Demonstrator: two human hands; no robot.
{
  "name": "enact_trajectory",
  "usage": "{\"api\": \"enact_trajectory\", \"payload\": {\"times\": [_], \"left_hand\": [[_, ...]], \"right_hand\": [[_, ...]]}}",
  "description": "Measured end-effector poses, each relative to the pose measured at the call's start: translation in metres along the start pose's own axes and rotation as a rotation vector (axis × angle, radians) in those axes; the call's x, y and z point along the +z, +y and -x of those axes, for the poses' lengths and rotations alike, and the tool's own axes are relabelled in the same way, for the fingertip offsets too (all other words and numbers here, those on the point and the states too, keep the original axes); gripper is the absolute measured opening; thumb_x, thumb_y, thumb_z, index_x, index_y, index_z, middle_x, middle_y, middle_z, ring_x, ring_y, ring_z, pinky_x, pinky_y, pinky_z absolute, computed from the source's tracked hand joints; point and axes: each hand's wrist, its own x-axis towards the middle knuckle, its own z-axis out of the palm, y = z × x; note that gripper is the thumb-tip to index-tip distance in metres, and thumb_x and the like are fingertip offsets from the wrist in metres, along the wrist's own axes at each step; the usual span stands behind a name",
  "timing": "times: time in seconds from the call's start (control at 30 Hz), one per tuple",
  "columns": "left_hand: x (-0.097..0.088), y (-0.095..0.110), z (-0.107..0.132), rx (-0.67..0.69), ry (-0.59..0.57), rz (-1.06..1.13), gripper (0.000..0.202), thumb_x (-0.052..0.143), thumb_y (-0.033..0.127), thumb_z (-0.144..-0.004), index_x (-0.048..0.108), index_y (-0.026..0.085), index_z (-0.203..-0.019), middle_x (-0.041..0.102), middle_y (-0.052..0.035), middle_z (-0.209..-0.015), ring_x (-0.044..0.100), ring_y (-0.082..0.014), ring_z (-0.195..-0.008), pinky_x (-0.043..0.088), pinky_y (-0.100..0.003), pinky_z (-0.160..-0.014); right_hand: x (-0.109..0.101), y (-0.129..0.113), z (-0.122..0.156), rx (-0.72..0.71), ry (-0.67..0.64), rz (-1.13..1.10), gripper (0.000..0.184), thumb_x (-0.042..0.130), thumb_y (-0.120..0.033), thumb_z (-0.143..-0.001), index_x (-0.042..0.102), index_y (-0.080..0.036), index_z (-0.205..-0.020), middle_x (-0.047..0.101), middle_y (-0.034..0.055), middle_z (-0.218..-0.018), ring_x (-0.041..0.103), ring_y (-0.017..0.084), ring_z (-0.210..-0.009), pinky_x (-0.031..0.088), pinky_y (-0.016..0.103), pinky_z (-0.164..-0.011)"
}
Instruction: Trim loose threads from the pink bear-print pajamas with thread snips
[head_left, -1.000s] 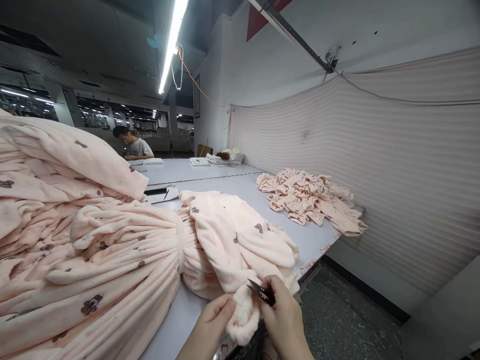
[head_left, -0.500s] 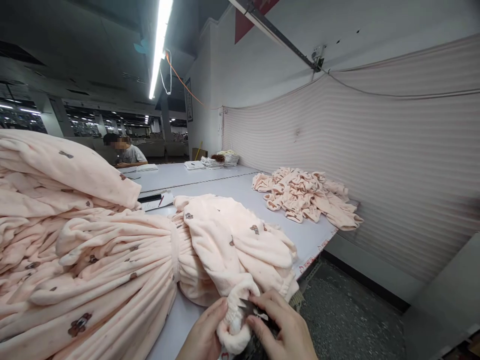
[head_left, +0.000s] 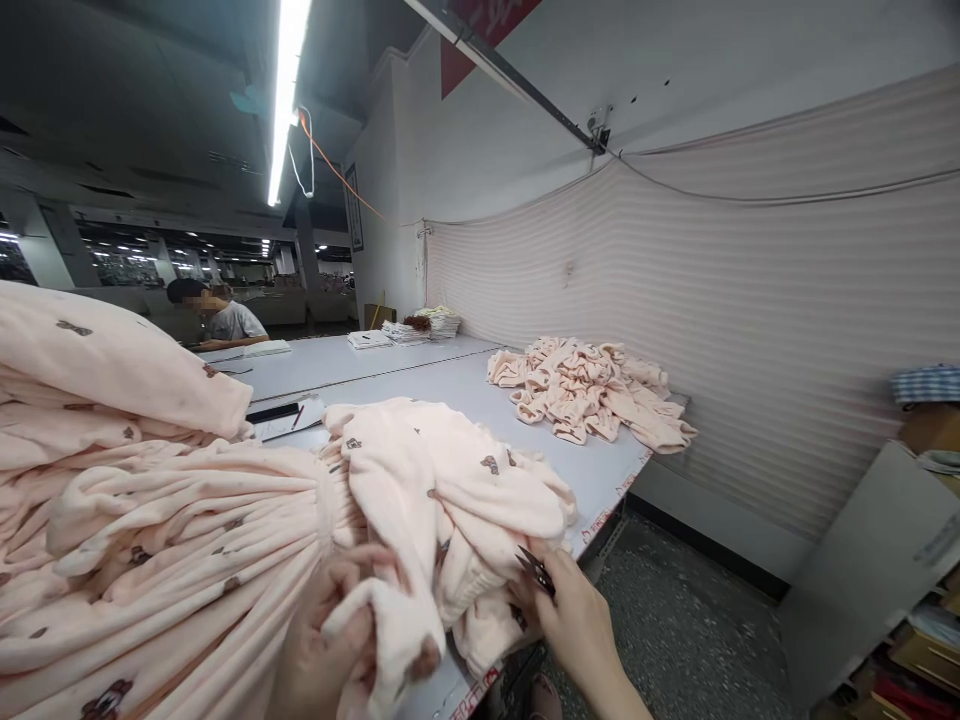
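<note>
A pale pink plush garment point(head_left: 457, 470) with small brown bear prints lies across the near part of the table. My left hand point(head_left: 330, 620) is closed on a sleeve end point(head_left: 397, 630) of it, slightly blurred by motion. In my right hand point(head_left: 566, 610) are dark thread snips point(head_left: 535, 571), their pointed blades aimed up and to the left. That hand rests against the garment's right side near the table edge; some of its fingers are hidden behind the cloth.
More pink plush fabric point(head_left: 150, 560) is heaped on the left. A pile of small pink pieces point(head_left: 585, 385) sits toward the wall. A dark phone point(head_left: 271, 413) and papers lie behind the garment. Across the table a person point(head_left: 229, 318) bends forward. Shelves point(head_left: 930, 640) stand at right.
The cuff between my hands has moved apart from the snips. My left hand has gone left with a sleeve end, and my right hand has shifted slightly up. The view has turned right.
</note>
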Motion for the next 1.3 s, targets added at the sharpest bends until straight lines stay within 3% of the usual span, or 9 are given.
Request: {"api": "enact_trajectory", "payload": {"times": [0.13,0.23,0.37,0.6,0.73,0.93,1.13,1.2,1.3], "left_hand": [[0.018,-0.005,-0.001,-0.002,-0.439,-0.508,0.029,0.054,0.034,-0.077,0.06,0.021,-0.103,0.066,-0.0042,-0.085,0.062,-0.021,-0.08,0.049,-0.03,-0.075],[0.042,-0.029,-0.002,-0.035,-0.418,-0.946,0.061,0.058,0.031,-0.073,0.045,0.017,-0.131,0.059,-0.0138,-0.12,0.059,-0.03,-0.104,0.046,-0.04,-0.087],[0.061,-0.058,-0.009,-0.029,-0.351,-1.097,0.04,0.046,0.017,-0.079,0.054,0.014,-0.118,0.057,-0.0167,-0.114,0.06,-0.0321,-0.099,0.046,-0.041,-0.079],[0.017,-0.023,-0.015,-0.233,-0.478,-0.142,0.017,0.056,0.031,-0.081,0.061,0.02,-0.092,0.065,0.0,-0.083,0.059,-0.0184,-0.081,0.045,-0.024,-0.073],[-0.007,-0.004,-0.018,-0.445,-0.466,0.285,0.024,0.068,0.037,-0.075,0.065,0.02,-0.09,0.065,0.0009,-0.074,0.056,-0.013,-0.068,0.043,-0.02,-0.062],[-0.01,0.007,-0.024,-0.457,-0.508,0.319,0.021,0.071,0.031,-0.075,0.067,0.018,-0.09,0.064,0.0009,-0.074,0.052,-0.008,-0.063,0.041,-0.016,-0.058],[-0.02,0.008,-0.026,-0.395,-0.388,0.361,0.036,0.066,0.034,-0.08,0.061,0.02,-0.113,0.064,-0.0017,-0.084,0.055,-0.0107,-0.065,0.045,-0.021,-0.059],[-0.019,0.005,-0.026,-0.387,-0.345,0.399,0.04,0.066,0.035,-0.079,0.059,0.021,-0.116,0.065,-0.003,-0.089,0.058,-0.0118,-0.068,0.046,-0.022,-0.061],[-0.011,0.006,-0.03,-0.341,-0.374,0.382,0.038,0.07,0.032,-0.076,0.062,0.02,-0.111,0.065,-0.0028,-0.091,0.059,-0.0126,-0.074,0.046,-0.022,-0.067]], "right_hand": [[0.001,-0.008,-0.004,0.188,-0.096,-0.515,0.029,0.052,-0.043,-0.083,0.065,-0.017,-0.088,0.061,0.0012,-0.07,0.055,0.014,-0.06,0.044,0.023,-0.056],[0.002,-0.013,-0.007,0.316,-0.1,-0.63,0.038,0.052,-0.051,-0.082,0.057,-0.016,-0.07,0.039,-0.0078,-0.048,0.027,0.006,-0.037,0.023,0.018,-0.037],[-0.004,-0.007,-0.014,0.274,0.04,-0.513,0.038,0.056,-0.053,-0.079,0.062,-0.016,-0.08,0.056,-0.0013,-0.061,0.048,0.013,-0.055,0.037,0.021,-0.05],[-0.002,0.004,-0.008,0.007,0.277,0.075,0.025,0.054,-0.034,-0.079,0.064,-0.023,-0.099,0.069,0.0066,-0.094,0.063,0.025,-0.079,0.045,0.03,-0.066],[0.014,-0.025,0.004,-0.062,0.194,-0.112,0.022,0.053,-0.041,-0.085,0.061,-0.022,-0.093,0.07,0.0041,-0.082,0.065,0.019,-0.07,0.049,0.024,-0.059],[0.032,-0.078,-0.001,-0.101,-0.016,-0.51,0.037,0.062,-0.029,-0.081,0.059,-0.022,-0.118,0.065,0.0075,-0.114,0.062,0.021,-0.102,0.051,0.027,-0.083],[0.041,-0.081,-0.015,-0.169,-0.027,-0.323,0.019,0.055,-0.025,-0.085,0.061,-0.019,-0.069,0.061,0.0011,-0.074,0.06,0.017,-0.074,0.048,0.024,-0.067],[0.038,-0.08,-0.013,-0.237,0.037,-0.223,0.009,0.057,-0.022,-0.081,0.065,-0.019,-0.084,0.062,0.0058,-0.094,0.061,0.019,-0.087,0.049,0.026,-0.074],[0.029,-0.086,-0.014,-0.398,0.003,-0.128,0.056,0.053,-0.01,-0.072,0.052,-0.023,-0.126,0.053,0.009,-0.125,0.059,0.021,-0.101,0.049,0.027,-0.078]]}}
